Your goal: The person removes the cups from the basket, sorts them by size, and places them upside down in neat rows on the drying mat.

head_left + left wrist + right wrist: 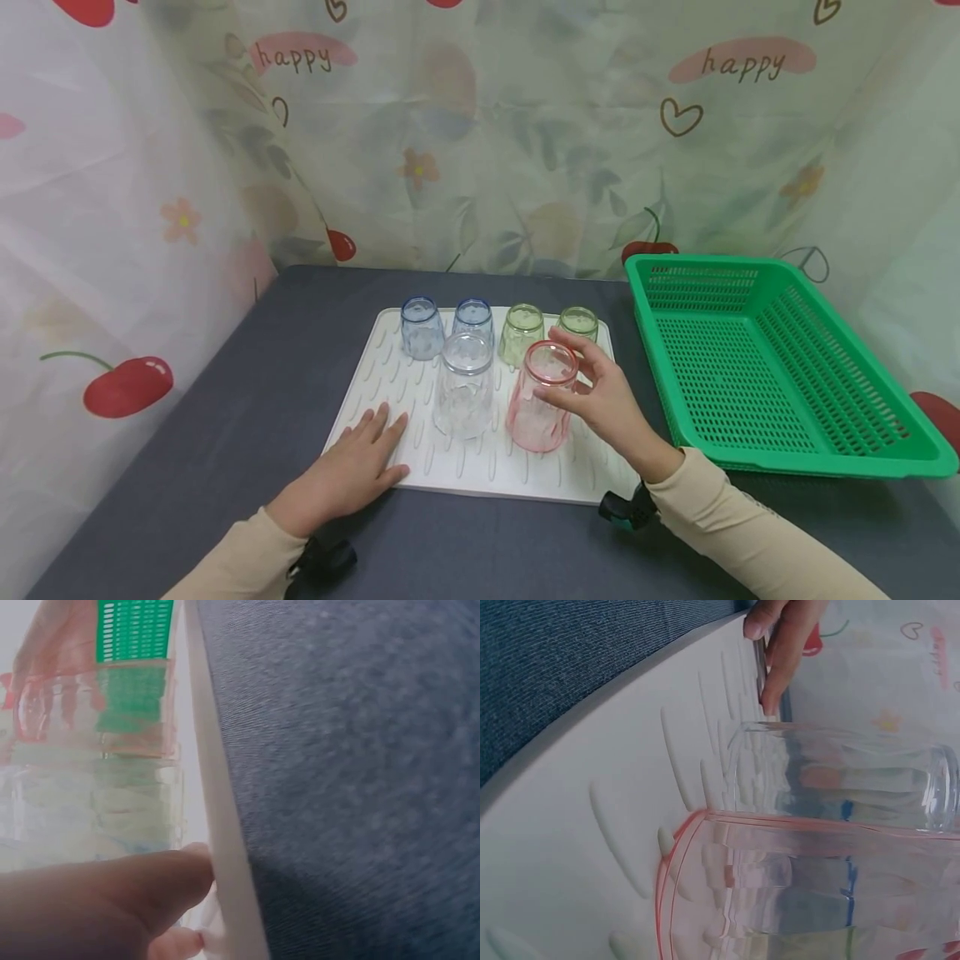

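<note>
My right hand [611,408] grips a pink glass [536,425] near its top, thumb in front and fingers behind. The glass stands upside down on a white ribbed drying mat [480,477], its wide rim low by the mat in the right wrist view. To its left is a tall clear glass [463,404], also upturned. My left hand [345,471] lies with spread fingers on the mat's left front part; its thumb [184,874] touches the mat edge in the left wrist view. Behind stand two small blue glasses [422,335] and two small green glasses [521,342].
A green plastic basket [825,462] with slotted walls stands to the right of the mat. Dark grey cloth [247,400] covers the table. A printed curtain [495,167] hangs behind and at both sides.
</note>
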`<move>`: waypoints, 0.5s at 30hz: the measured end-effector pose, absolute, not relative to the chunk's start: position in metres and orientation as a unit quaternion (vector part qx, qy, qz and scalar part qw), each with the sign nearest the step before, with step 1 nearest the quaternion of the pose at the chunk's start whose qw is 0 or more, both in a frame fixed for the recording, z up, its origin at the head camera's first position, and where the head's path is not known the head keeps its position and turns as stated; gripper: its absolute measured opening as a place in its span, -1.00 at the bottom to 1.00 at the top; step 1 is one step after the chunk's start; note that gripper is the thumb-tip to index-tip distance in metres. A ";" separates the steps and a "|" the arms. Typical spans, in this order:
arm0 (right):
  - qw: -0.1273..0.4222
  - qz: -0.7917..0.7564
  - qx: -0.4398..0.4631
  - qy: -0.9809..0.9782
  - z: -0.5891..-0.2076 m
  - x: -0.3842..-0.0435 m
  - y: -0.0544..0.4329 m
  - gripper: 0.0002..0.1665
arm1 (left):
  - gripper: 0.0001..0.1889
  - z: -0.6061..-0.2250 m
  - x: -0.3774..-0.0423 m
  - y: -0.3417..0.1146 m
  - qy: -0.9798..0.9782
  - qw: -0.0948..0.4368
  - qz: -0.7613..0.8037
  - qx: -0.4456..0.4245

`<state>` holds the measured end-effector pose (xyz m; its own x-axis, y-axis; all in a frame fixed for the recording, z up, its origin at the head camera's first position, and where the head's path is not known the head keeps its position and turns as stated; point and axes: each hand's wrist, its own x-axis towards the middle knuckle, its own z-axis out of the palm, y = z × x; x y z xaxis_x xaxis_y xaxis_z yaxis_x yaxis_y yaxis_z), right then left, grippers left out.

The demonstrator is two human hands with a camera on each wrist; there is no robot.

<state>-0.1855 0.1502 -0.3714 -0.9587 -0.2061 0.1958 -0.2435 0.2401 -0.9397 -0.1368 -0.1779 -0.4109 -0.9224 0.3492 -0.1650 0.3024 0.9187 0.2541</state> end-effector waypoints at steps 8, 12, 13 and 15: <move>0.016 0.601 0.149 -0.785 -0.368 -0.185 0.151 -0.15 | -0.28 -0.396 -0.142 -0.179 0.975 0.104 0.095 0.173; 0.025 0.594 0.153 -0.789 -0.362 -0.184 0.152 -0.17 | -0.30 -0.381 -0.145 -0.180 0.976 0.068 0.097 0.185; 0.029 0.591 0.155 -0.791 -0.360 -0.183 0.153 -0.18 | -0.31 -0.375 -0.145 -0.179 0.975 0.058 0.103 0.186; 0.040 0.584 0.163 -0.794 -0.354 -0.182 0.154 -0.20 | -0.30 -0.362 -0.147 -0.178 0.975 0.042 0.121 0.181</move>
<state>-0.1816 0.1541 -0.3540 -0.9437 -0.2124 0.2537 -0.3053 0.2636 -0.9150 -0.1469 -0.1775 -0.3619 -0.9309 0.3633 -0.0381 0.3431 0.9053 0.2502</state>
